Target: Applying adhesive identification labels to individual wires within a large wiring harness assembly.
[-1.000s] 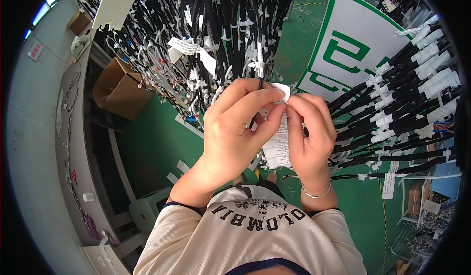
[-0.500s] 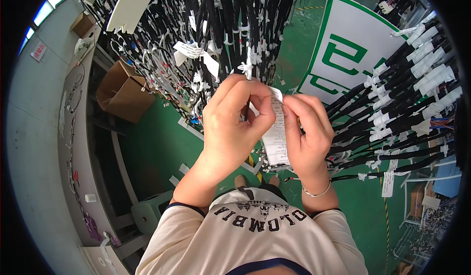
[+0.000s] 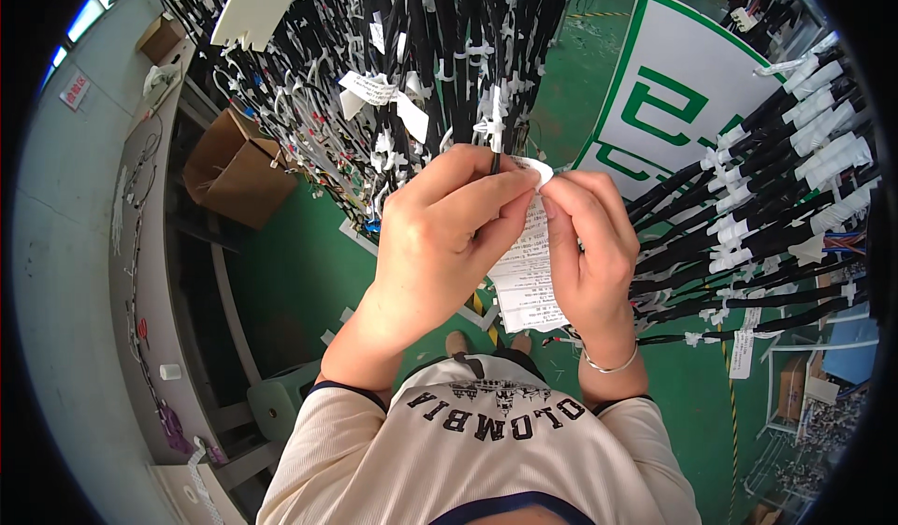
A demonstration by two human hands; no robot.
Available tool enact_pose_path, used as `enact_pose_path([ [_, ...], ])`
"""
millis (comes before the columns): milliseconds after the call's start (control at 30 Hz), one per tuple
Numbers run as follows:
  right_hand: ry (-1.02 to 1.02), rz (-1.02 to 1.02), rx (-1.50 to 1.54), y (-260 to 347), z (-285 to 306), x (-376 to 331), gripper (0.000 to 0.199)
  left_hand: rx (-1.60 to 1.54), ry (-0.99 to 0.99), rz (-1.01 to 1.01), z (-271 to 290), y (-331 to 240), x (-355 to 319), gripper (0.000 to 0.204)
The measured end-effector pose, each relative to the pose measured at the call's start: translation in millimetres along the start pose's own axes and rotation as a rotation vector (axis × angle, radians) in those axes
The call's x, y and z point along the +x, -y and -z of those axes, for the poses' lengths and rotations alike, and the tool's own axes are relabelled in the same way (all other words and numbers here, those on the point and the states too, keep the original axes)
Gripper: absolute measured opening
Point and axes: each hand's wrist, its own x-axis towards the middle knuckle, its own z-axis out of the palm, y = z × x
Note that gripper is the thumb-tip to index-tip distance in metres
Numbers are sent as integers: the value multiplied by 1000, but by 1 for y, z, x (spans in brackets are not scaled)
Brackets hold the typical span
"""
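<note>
My left hand (image 3: pixel 432 230) is closed in a pinch at the curled top end of a strip of white printed labels (image 3: pixel 526 286). Thumb and fingers of my right hand (image 3: pixel 595 249) grip the same strip at its right edge, a little below the curl. The strip hangs down between my hands, its lower end loose. Just beyond my left fingertips a black cable with a white clip (image 3: pixel 494 124) runs down behind that hand. I cannot tell whether the fingers touch the cable.
Dense black wire harnesses (image 3: pixel 449 57) hang ahead, with tags (image 3: pixel 369 90) among them. Taped harness ends (image 3: pixel 795 151) crowd the right side, by a white sign with green edging (image 3: pixel 664 66). At left are a workbench (image 3: pixel 150 272), a cardboard box (image 3: pixel 234 174) and a stool (image 3: pixel 281 403).
The left fingers have closed up toward the right fingertips at the strip's top, which curls over more. The strip's lower end has swung slightly and shows more of its face.
</note>
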Motion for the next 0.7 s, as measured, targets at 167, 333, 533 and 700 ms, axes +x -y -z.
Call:
enact_pose_path([
  [167,-7,-28,13,1,-3,0,23,-8,17,73,1,-4,1,20],
  [333,-286,-330,300,-20,-7,-13,17,-701,-271,380,17,-18,-15,13],
  [533,13,-470,1807,-75,-19,-41,27,-1133,-238,559,26,-15,-16,12],
  [700,348,-851,1898,-22,-9,-3,83,-1149,-207,618,25,-14,-18,13],
])
